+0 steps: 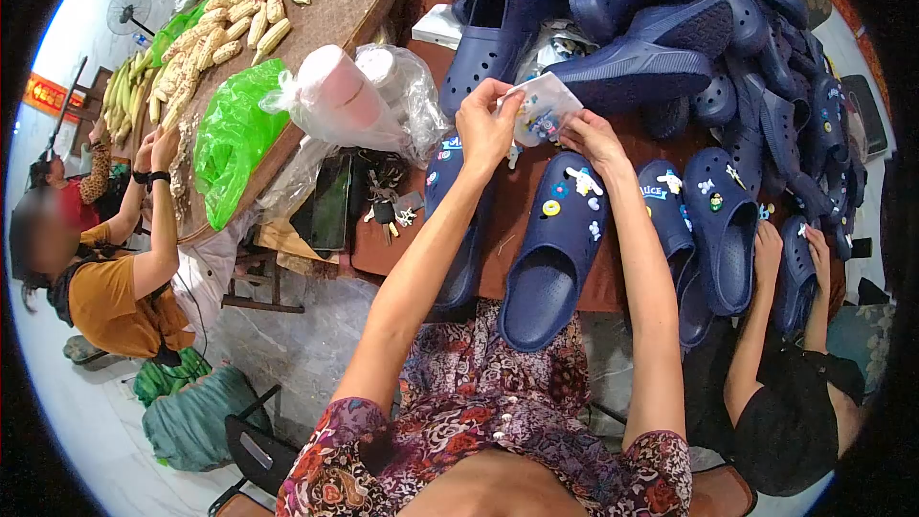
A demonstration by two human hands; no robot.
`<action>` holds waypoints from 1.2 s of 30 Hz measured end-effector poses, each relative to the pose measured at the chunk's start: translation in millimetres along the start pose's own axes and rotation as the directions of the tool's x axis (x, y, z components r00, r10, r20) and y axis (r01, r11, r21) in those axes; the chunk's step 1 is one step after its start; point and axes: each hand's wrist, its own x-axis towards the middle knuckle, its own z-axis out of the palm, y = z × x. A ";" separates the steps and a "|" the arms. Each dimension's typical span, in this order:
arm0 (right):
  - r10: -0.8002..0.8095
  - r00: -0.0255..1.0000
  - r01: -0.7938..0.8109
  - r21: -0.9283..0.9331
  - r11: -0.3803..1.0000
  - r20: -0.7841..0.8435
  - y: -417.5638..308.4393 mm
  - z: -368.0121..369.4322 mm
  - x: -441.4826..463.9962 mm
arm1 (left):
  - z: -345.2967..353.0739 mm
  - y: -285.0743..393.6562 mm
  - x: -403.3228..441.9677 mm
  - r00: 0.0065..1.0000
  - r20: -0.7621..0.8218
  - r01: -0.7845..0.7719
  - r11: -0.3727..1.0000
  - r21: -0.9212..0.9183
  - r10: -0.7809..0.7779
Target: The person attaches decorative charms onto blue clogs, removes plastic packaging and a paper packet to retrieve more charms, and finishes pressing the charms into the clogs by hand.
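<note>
Between my two hands is a small clear plastic bag (544, 107) with colourful charms in it. My left hand (486, 124) pinches its upper left edge, and my right hand (591, 137) has its fingers closed at the lower right edge. Just below them lies a navy clog (552, 249) with charms on its top, among them a yellow ring and a white figure. Another navy clog (450, 230) is partly hidden behind my left forearm. To the right of my right forearm are a clog with an "ALICE" charm (662, 201) and one more decorated clog (723, 230).
Navy clogs (661, 48) are heaped at the back right. A co-worker's hands (793, 254) touch a clog at the right. A phone (328, 201), keys (385, 211) and bagged rolls (349, 101) lie left. Beyond, people sit by a round table (330, 14) with corn (239, 19).
</note>
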 end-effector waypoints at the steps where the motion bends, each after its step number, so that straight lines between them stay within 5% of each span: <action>1: -0.013 1.000 0.013 0.011 1.000 0.014 3.2 -2.7 2.4 | -1.0 2.2 0.1 1.000 0.007 0.010 0.999 0.045 -0.010; 5: -0.028 0.997 0.028 0.010 1.000 0.070 11.4 -18.5 15.9 | -4.9 7.0 3.3 0.994 0.050 0.092 0.986 0.142 -0.100; 7: -0.038 0.998 0.037 0.013 0.999 0.049 8.7 -15.4 9.4 | -6.0 6.2 5.9 0.999 0.051 -0.026 0.939 0.343 0.009; 21: 0.070 0.996 -0.066 -0.062 0.996 0.059 -5.2 -5.4 -1.1 | 1.0 6.4 9.9 0.988 0.096 -0.152 0.910 0.385 0.125; 29: -0.048 0.990 0.078 -0.226 0.971 0.134 -1.9 -5.9 8.8 | -4.7 11.6 11.9 0.980 0.160 -0.164 0.936 0.313 0.118; 36: -0.155 0.966 0.190 -0.164 0.968 0.207 -7.0 -2.5 0.3 | -1.9 12.9 20.2 0.970 0.186 -0.221 0.890 0.399 0.158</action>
